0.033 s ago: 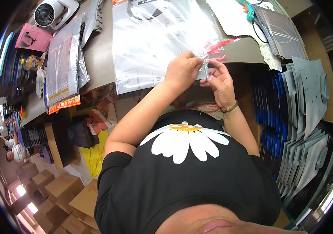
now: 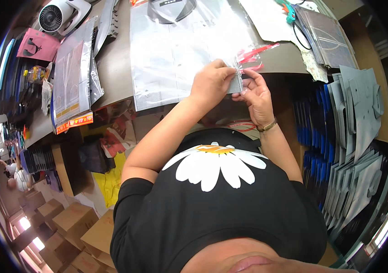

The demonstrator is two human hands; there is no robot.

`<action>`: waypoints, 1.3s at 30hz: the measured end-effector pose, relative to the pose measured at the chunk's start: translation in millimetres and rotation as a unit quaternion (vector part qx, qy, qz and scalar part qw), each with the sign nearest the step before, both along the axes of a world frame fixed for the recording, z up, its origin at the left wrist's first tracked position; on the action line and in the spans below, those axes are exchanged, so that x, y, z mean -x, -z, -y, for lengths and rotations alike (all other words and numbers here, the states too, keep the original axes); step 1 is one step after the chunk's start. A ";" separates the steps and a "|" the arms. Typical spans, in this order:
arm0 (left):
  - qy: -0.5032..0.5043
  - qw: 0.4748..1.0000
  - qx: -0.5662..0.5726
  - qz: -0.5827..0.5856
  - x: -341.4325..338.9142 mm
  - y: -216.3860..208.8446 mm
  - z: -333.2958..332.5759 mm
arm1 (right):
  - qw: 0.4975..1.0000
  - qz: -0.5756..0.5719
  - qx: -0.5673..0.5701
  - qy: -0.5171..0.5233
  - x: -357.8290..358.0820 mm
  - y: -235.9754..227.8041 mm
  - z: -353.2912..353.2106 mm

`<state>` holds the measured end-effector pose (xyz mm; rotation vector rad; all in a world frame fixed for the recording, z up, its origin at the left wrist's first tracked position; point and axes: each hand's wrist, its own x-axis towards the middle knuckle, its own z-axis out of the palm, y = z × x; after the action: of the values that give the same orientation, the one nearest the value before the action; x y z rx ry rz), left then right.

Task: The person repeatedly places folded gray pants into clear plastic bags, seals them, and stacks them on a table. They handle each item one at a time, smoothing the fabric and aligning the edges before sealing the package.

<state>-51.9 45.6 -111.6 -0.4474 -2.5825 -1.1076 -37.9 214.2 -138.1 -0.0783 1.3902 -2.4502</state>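
A large clear plastic bag [image 2: 157,68] lies flat on the table with a light grey flat thing inside it. A dark curved band shows through the film at its far end. At the bag's near right corner, my left hand [image 2: 212,82] pinches the edge between thumb and fingers. My right hand [image 2: 258,98] is closed on the same corner from the right, its thumb and fingers against the film. Red strips [image 2: 254,55] lie beside the bag's right edge, just beyond my fingers. Glare on the plastic and my own fingers hide exactly how the corner is folded.
A stack of packed flat goods [image 2: 69,82] and a white fan [image 2: 57,17] stand to the left. Flat printed pieces [image 2: 325,41] and a teal-handled tool [image 2: 290,13] lie at the far right. Below are grey folded pieces [image 2: 353,177] at right and cardboard boxes [image 2: 75,223] at left.
The glare on the bag has shifted, and the dark band at its far end shows more plainly. Both hands stay at the corner in nearly the same place.
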 end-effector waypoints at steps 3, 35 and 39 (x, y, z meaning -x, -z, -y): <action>0.006 1.000 0.008 0.005 -5.0 -10.9 0.6 | 1.000 -0.010 -0.009 0.005 -2.4 -9.8 5.9; 0.060 0.826 -0.441 0.345 7.6 -1.5 36.2 | 0.998 0.018 -0.049 0.042 3.5 3.0 14.6; 0.072 0.818 -0.449 0.351 9.1 0.3 41.8 | 0.998 0.008 -0.049 0.042 4.6 8.0 14.5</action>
<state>-61.0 3.9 -111.9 0.0352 -2.1020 -2.7327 -42.6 199.7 -146.1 0.0237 1.5342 -2.4378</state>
